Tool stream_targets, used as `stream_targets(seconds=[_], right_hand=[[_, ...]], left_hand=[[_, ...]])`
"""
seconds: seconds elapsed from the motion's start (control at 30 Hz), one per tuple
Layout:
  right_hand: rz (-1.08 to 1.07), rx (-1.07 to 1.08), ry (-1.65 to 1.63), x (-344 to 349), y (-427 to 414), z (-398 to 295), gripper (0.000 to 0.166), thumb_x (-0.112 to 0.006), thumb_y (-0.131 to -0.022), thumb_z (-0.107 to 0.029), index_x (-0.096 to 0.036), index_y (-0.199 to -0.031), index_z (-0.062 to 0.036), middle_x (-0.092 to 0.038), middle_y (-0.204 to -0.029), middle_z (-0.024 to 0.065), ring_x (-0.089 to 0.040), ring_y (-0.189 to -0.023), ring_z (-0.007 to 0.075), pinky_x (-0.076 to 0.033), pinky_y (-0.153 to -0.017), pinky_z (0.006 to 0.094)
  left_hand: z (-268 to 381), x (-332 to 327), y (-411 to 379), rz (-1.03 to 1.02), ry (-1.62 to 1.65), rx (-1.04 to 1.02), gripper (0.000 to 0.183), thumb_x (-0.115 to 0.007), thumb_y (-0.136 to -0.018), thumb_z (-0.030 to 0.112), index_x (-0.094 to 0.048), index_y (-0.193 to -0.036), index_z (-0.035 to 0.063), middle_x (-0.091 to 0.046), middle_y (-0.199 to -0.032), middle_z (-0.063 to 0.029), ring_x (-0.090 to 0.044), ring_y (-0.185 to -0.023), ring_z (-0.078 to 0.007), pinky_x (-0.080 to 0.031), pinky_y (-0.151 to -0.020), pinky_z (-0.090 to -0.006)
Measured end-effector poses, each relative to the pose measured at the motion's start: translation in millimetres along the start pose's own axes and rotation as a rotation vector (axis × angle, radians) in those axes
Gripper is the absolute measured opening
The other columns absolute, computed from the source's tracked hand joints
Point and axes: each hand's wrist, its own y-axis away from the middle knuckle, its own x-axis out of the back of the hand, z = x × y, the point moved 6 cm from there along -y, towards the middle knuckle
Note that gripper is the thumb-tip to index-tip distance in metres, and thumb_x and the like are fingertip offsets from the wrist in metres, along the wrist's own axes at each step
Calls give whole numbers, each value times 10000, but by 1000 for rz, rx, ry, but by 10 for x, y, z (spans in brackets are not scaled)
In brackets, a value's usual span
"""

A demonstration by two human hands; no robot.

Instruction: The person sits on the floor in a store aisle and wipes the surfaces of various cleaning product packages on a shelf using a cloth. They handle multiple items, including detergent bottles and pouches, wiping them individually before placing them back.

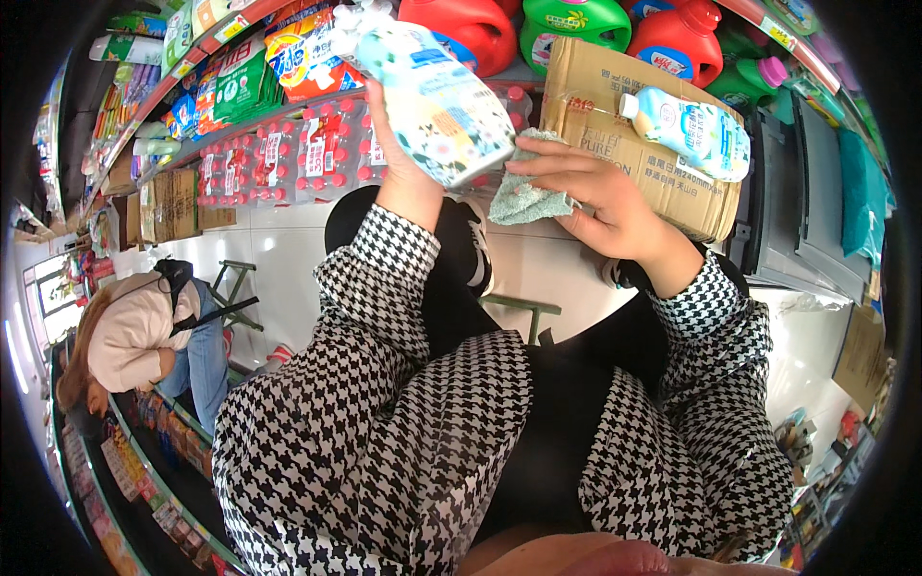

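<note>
My left hand grips a white plastic bottle with a flowered blue-and-yellow label, tilted with its base toward my right. A pale green cloth is in my right hand, held beside the bottle's base. Just beyond my right hand stands a brown cardboard carton bearing printed writing. On top of it lies a second bottle, light blue and white with a white cap.
Red detergent jugs, a green jug and detergent bags fill the shelf ahead. Shrink-wrapped red-capped bottles line its foot. Grey bins stand at right. Another person bends over shelving at left, near a folding stool.
</note>
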Motion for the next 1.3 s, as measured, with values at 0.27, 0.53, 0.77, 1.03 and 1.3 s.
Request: stream_targets(seconds=[0.27,0.53,0.77,1.03,1.3], right_hand=[[-107,-264,104,-305,171,333,221,-608,-853,-151,-628,-1019,-6,-639,-985,167,-610,-916,362,-498,-785,419],[-89,-242,139,-386,134,464,201,-603,-852,-159,-627,-989,-16,-623,-946,173,-597,-898,374,-491,-768,433],[-194,-249,185,-401,-12,353,200,-583,-839,-95,-630,-1004,7,-646,-999,169,-618,-918,359,-503,-797,407],[-120,-226,188,-326,-22,282,159,-595,-827,-179,-607,-903,-40,-603,-881,141,-599,-859,354,-490,-725,442],[-86,-222,212,-214,40,228,171,-604,-812,-192,-607,-912,-53,-612,-893,130,-608,-850,345,-498,-711,443]], left_hand=[[433,605,-134,219,-95,-172,659,-699,-847,347,-424,-1363,42,-539,-1295,-140,-536,-1169,-309,-428,-1013,-483],[57,981,-303,420,-525,-137,632,-753,-778,88,-401,-1296,6,-586,-1129,-111,-621,-1016,-245,-546,-844,-418],[-424,1747,-552,531,-1347,-103,651,-824,-657,220,-535,-1184,-32,-626,-1072,-159,-625,-923,-274,-517,-785,-369],[-639,1182,-712,507,-1790,346,975,-785,-625,461,-359,-1383,20,-439,-1360,-276,-484,-1239,-415,-423,-1013,-472],[-821,1246,-781,552,-1899,472,1074,-787,-633,577,-313,-1431,36,-447,-1384,-265,-453,-1279,-426,-397,-1050,-463]])
